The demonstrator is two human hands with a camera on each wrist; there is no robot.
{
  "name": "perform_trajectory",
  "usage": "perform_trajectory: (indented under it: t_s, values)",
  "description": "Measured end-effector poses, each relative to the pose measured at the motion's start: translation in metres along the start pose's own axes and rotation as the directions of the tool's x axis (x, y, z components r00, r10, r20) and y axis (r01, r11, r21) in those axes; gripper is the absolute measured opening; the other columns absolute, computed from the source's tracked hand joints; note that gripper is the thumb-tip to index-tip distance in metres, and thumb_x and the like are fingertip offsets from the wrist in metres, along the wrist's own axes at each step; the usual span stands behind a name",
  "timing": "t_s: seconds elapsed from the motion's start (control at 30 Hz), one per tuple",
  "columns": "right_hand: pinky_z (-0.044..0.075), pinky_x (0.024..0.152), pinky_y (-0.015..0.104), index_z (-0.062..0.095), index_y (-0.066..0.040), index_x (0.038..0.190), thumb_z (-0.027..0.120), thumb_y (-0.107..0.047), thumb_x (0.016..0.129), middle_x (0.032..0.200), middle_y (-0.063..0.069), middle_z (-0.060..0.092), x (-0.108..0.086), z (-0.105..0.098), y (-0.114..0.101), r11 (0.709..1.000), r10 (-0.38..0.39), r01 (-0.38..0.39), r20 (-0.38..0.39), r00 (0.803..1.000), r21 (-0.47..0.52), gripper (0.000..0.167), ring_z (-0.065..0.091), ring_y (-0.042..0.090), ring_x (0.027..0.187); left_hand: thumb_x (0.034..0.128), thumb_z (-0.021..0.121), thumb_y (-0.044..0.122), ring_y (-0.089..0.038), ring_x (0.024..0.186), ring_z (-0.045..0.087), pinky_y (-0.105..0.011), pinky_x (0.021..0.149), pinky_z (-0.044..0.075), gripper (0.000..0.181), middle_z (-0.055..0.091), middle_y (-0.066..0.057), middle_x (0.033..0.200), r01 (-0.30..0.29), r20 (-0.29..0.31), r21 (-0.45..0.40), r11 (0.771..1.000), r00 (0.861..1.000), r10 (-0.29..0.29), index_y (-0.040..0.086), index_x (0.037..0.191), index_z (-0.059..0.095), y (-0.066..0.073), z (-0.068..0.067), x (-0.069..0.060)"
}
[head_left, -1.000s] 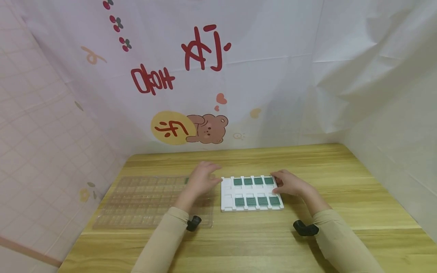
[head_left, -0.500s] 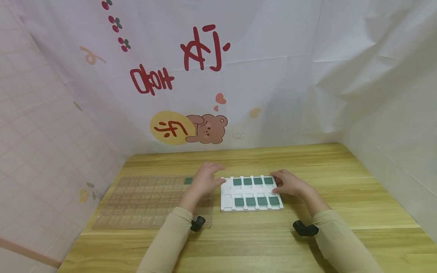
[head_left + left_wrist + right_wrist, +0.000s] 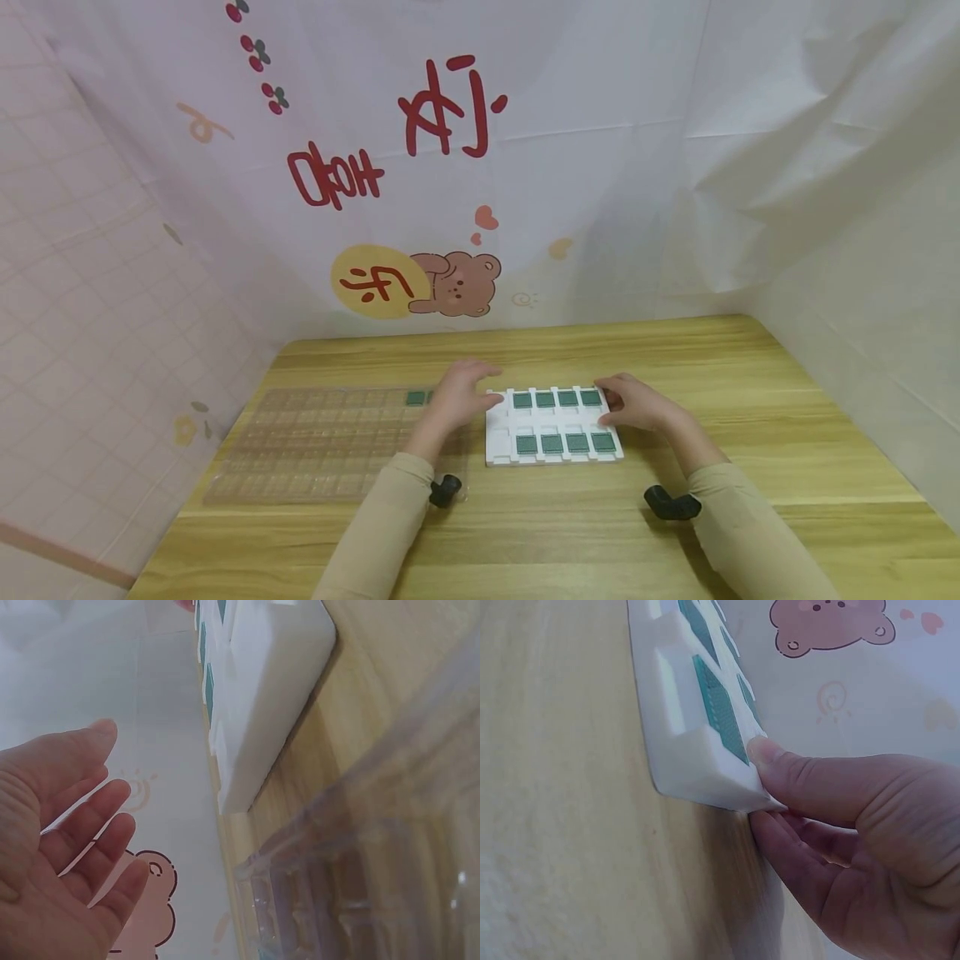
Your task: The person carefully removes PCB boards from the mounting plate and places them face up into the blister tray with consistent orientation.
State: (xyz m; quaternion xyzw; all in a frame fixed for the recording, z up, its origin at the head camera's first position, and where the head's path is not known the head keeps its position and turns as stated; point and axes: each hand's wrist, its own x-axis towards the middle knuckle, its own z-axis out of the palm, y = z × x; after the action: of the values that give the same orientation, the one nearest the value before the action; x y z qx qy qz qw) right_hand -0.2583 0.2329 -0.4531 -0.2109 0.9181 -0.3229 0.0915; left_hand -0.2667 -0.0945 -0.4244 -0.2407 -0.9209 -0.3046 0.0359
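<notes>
A white foam tray (image 3: 498, 427) lies on the table with two rows of green circuit boards (image 3: 527, 444) in its slots; the slots at its left end hold none. At its right edge my right hand (image 3: 637, 405) pinches the rim between thumb and fingers, as the right wrist view shows closely. My left hand (image 3: 454, 400) hovers by the tray's far left corner, fingers apart and holding nothing. Under the left forearm lies a clear plastic tray (image 3: 330, 500) with many compartments. A green board (image 3: 416, 398) sits in its far row, and another beside it is partly hidden by the hand.
The wooden table (image 3: 555, 533) extends in front of both trays and to the right. A white printed curtain (image 3: 600, 208) hangs right behind the table's far edge, with more sheeting at both sides. A dark wrist device (image 3: 672, 503) shows at the right sleeve.
My left hand has moved right, from over the clear tray towards the white tray, uncovering green boards in the clear tray's far row. The right hand and white tray stay put.
</notes>
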Motion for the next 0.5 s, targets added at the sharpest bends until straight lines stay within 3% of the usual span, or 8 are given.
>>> perform_trajectory:
  t_s: [0.5]
  values:
    - [0.05,0.091,0.047,0.043,0.018,0.136,0.081,-0.008,0.082,0.124,0.031,0.047,0.0022,-0.0001,0.0058,0.998,0.006,-0.006,0.006,1.0,0.069,0.071,0.058,0.037,0.107,0.0861,0.077,0.014,-0.029,0.118,0.058,-0.044,0.101,0.044,0.041,0.065,-0.01,0.126,0.045,0.064,-0.039,0.998,0.997,-0.042,0.006,0.125,0.068,0.0027,0.0106,0.0105]
